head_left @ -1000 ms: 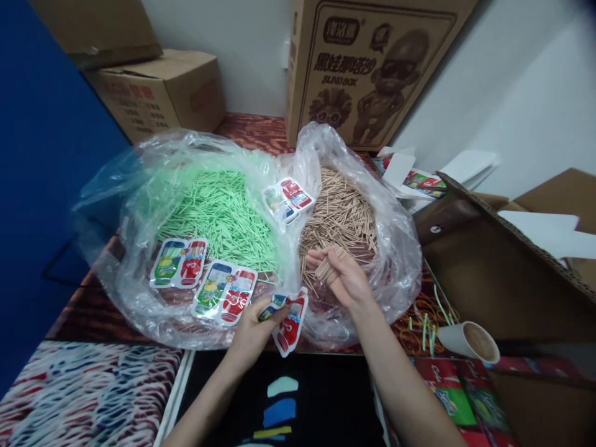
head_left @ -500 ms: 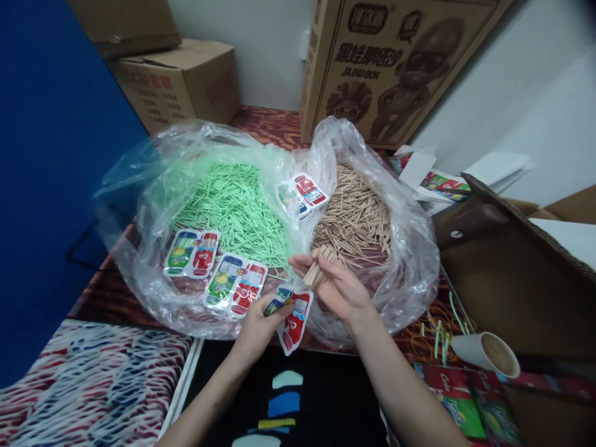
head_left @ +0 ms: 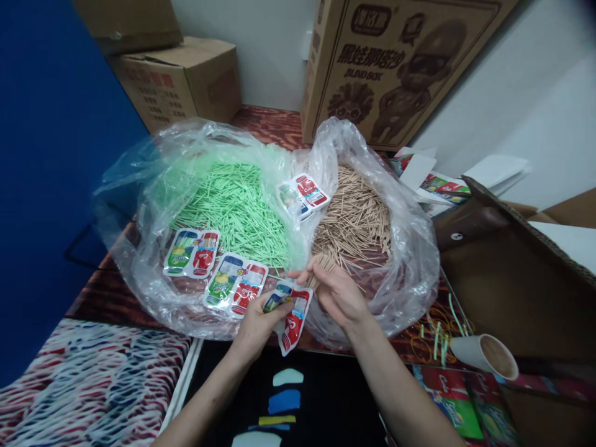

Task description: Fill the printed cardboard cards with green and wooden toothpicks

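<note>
My left hand [head_left: 261,320] is closed on a printed pouch [head_left: 296,320] with a red cola side and a green and blue side. Just to its right, my right hand [head_left: 342,295] holds a small bundle of brown sticks [head_left: 321,268] between thumb and fingers, close to the pouch's upper edge. Behind that hand lies a heap of brown sticks [head_left: 356,214] in a clear plastic bag [head_left: 412,248]. Green sticks [head_left: 237,214] fill another clear bag [head_left: 153,273]. Two similar pouches, one green and red [head_left: 236,285] and another [head_left: 191,253], rest on its front edge.
More pouches [head_left: 305,194] lie between the bags. To the right stand a paper cup [head_left: 487,357] lying tilted, rubber bands [head_left: 421,347], red-green packets [head_left: 451,397] and an open carton [head_left: 503,267]. Cardboard boxes [head_left: 209,81] and a tall box [head_left: 367,68] are at the back.
My right hand has shifted slightly down and its fingers have curled further around the brown sticks. My left hand and the pouch stay nearly in place.
</note>
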Demonstrator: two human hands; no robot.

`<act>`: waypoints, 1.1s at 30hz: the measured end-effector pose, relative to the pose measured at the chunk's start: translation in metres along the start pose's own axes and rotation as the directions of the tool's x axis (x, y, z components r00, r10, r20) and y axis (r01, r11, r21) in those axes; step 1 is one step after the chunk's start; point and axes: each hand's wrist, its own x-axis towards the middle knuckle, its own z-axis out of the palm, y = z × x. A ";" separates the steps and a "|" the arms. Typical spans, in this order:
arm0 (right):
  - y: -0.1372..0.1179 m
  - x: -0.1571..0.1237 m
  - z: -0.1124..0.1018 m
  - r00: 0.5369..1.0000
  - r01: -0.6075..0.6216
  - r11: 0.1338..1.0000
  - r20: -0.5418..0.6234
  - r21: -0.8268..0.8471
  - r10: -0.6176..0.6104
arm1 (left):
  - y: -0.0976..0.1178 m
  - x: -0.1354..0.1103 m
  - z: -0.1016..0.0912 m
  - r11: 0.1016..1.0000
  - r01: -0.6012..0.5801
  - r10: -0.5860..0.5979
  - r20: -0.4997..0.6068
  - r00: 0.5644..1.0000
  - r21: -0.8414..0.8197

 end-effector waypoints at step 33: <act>0.058 0.012 0.022 0.996 0.084 0.858 0.038 -0.507 -0.075 | 0.070 0.024 -0.153 0.960 -0.258 0.278 -0.467 0.839 0.108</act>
